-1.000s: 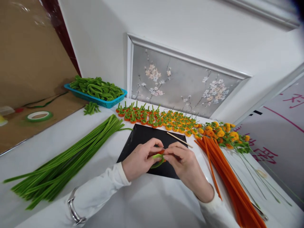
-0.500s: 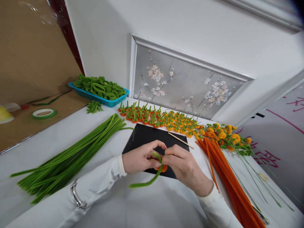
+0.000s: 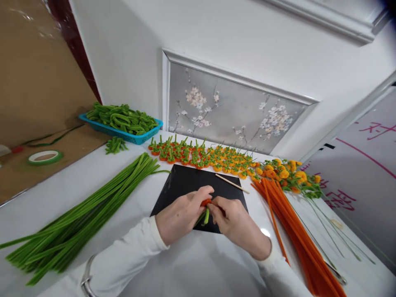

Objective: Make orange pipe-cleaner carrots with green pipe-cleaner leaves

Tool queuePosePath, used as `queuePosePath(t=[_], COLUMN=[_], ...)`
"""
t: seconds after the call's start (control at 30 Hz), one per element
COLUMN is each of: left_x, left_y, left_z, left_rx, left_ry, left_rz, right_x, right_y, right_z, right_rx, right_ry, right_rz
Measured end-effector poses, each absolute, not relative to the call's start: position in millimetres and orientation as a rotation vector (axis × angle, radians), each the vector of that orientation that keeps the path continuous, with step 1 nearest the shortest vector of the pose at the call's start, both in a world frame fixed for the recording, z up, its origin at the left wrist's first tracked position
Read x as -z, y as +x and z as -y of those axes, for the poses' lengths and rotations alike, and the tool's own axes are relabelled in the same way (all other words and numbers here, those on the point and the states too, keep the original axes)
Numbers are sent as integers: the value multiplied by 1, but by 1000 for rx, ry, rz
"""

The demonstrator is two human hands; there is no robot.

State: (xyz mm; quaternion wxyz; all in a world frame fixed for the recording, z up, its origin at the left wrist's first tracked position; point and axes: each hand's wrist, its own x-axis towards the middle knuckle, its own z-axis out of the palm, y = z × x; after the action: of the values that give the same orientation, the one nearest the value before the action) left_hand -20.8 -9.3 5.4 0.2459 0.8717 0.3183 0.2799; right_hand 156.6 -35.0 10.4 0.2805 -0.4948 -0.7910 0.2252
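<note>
White table (image 3: 192, 258) below floral panel (image 3: 229, 103)

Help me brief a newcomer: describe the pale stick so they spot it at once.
On the white table, find the black mat. The pale stick slants across its far right corner. It is beige, unlike the orange strips to its right.

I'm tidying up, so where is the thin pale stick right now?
In the head view, the thin pale stick lies right of centre, across the far right corner of the black mat, beyond the right hand.
</note>
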Motion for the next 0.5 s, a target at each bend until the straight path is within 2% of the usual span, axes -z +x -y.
queuePosePath(t=[0.2, 0.4, 0.5], left_x=[-11, -18, -16], left_y=[-21, -23, -25], left_z=[8, 5, 2], left_rx=[-729, -626, -575], left_ry=[2298, 2141, 2090], left_rz=[-853, -763, -727], right_x=[-9, -14, -19], right_y=[159, 161, 160], right_z=[35, 35, 32], right_rx=[-238, 436, 542], right_ry=[-1231, -1125, -1034], right_rz=[2334, 2552, 2604])
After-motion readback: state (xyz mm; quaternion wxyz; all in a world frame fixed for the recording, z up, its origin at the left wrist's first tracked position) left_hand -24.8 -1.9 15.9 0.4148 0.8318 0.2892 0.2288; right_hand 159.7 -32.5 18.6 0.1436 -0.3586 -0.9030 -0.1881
